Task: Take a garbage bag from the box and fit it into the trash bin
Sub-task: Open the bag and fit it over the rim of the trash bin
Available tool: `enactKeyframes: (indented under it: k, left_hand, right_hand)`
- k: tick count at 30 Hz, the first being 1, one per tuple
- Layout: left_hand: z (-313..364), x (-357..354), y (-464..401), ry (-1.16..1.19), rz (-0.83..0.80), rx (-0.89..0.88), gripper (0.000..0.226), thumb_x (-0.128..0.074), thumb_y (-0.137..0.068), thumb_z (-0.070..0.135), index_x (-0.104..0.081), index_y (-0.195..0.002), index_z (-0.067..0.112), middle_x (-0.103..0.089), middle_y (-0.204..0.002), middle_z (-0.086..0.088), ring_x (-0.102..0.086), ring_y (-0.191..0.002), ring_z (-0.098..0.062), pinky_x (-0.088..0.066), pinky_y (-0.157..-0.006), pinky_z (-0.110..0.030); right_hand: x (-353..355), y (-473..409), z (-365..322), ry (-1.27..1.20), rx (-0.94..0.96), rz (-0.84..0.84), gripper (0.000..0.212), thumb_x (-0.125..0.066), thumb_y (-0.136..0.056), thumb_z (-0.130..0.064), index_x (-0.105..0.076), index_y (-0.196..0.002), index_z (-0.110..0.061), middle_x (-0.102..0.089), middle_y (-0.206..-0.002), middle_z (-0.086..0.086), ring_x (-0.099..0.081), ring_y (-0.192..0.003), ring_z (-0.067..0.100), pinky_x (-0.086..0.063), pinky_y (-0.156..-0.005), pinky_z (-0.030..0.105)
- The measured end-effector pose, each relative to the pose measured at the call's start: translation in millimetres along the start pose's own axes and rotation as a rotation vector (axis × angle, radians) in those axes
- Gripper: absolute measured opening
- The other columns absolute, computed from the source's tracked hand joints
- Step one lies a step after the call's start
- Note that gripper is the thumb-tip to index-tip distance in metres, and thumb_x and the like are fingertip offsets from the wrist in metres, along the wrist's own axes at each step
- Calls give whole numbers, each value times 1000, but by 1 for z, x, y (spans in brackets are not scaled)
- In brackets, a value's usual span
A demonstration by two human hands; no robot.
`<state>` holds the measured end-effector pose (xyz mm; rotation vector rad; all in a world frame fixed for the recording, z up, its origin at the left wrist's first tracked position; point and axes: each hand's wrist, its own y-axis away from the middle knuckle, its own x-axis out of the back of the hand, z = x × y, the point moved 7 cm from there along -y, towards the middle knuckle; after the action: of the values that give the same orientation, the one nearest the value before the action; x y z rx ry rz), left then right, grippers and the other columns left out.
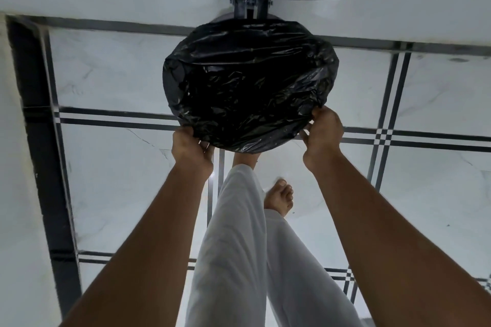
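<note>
On the tiled floor (106, 180): black garbage bag (249, 82) covers trash bin rim; left hand (191, 146) and right hand (324, 133) each pinch its near edge.

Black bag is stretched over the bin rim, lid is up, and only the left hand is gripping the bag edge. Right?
Not quite: the head view shows both the left hand and the right hand gripping the black bag edge.

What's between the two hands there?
In the head view, the near edge of the black bag spans between left hand and right hand.
</note>
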<state>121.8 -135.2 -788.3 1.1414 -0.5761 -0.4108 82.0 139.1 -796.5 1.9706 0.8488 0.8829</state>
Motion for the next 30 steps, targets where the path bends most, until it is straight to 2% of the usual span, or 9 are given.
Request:
enactKeyframes:
  k: [2,4,6,8,17,21,26,28,30]
  left_hand:
    - [4,7,-1,-9,12,-11,23,-48,-97,12,-66,-84,17,-67,-81,1,-62,-75,-18,-65,-90,-31]
    - [9,4,3,-4,-41,-46,14,-55,-90,24,-67,-89,15,-72,-89,3,-68,-88,-22,-63,-101,-36]
    - [10,-1,7,-12,-87,-72,37,-61,-97,45,-77,-113,15,-82,-113,6,-77,-107,-18,-63,-101,-37]
    - [12,-4,8,-80,-79,-120,42,-58,-107,52,-78,-131,25,-83,-123,6,-78,-117,-16,-65,-98,-37]
    - [16,-22,0,-89,-81,-129,51,-30,-114,26,-81,-121,18,-82,-128,-7,-77,-122,-32,-60,-111,-48]
    - [21,-22,-5,-163,-63,-91,52,-28,-112,20,-77,-127,12,-80,-128,-9,-77,-118,-32,-63,-105,-45]
    - [45,-10,-23,-415,84,-172,24,-46,-111,19,-62,-93,20,-64,-98,0,-64,-107,-26,-57,-91,-40]
    - [52,-6,-24,-458,122,-194,17,-53,-112,21,-68,-114,15,-51,-86,5,-60,-91,-21,-52,-77,-30]
    - [65,-7,-23,-472,155,-268,32,-52,-112,15,-68,-137,3,-46,-81,5,-50,-71,-14,-42,-63,-23]
  right_hand:
    - [-1,-2,-2,-14,10,34,16,-55,-96,-18,-68,-88,-22,-67,-89,-7,-58,-84,16,-53,-79,31]
    - [-6,-2,-6,-34,53,67,26,-58,-106,-35,-74,-93,-20,-72,-92,-10,-65,-87,13,-54,-76,30]
    - [-10,0,-9,30,152,104,45,-55,-109,-57,-77,-112,-18,-79,-108,-8,-73,-101,14,-59,-86,33]
    - [-9,3,-10,80,206,179,49,-52,-111,-59,-75,-119,-17,-77,-110,-7,-71,-101,13,-60,-90,34]
    - [-10,-1,-17,112,235,284,48,-52,-111,-53,-72,-117,-10,-74,-105,-4,-68,-98,17,-56,-85,35]
    - [-14,-5,-19,161,222,255,45,-51,-106,-51,-64,-115,-9,-70,-101,-3,-62,-89,17,-49,-76,36]
    - [-16,-4,-35,257,297,277,30,-50,-106,-31,-73,-118,-16,-73,-107,-3,-65,-102,24,-52,-89,37]
    - [-14,-5,-41,271,306,282,29,-52,-104,-32,-72,-91,-16,-71,-90,-3,-63,-88,22,-53,-82,39]
    - [-13,-6,-45,227,293,264,40,-55,-104,-39,-60,-72,-16,-61,-73,-5,-55,-76,20,-48,-75,39]
